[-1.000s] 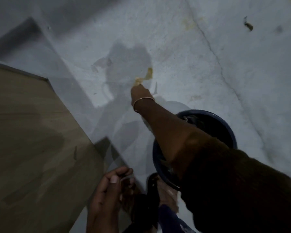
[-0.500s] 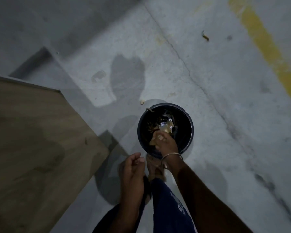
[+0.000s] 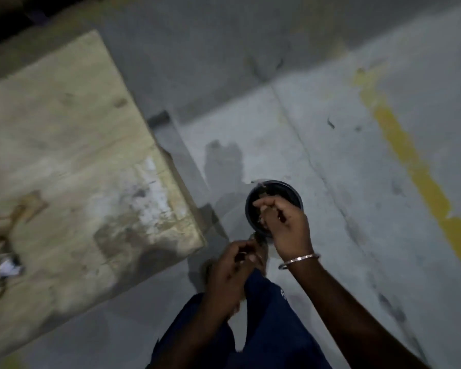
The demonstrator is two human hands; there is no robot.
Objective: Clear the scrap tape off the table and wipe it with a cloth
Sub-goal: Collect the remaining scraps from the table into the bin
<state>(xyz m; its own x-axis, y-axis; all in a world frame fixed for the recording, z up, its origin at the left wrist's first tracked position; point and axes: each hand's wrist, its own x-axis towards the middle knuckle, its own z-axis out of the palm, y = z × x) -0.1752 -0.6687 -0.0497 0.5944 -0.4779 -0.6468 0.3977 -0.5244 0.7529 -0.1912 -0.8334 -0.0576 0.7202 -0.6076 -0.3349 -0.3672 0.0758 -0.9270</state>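
Scrap tape [image 3: 0, 251] lies bunched at the table's [image 3: 72, 145] left edge, well apart from both hands. Right hand [image 3: 288, 225] hovers over the dark bin [image 3: 290, 190] on the floor [image 3: 330, 129], fingers curled; contents too blurred to tell. Left hand [image 3: 232, 267] loosely curled just beside the table corner. Floor right of the bin is open up to the yellow line [image 3: 410, 161].
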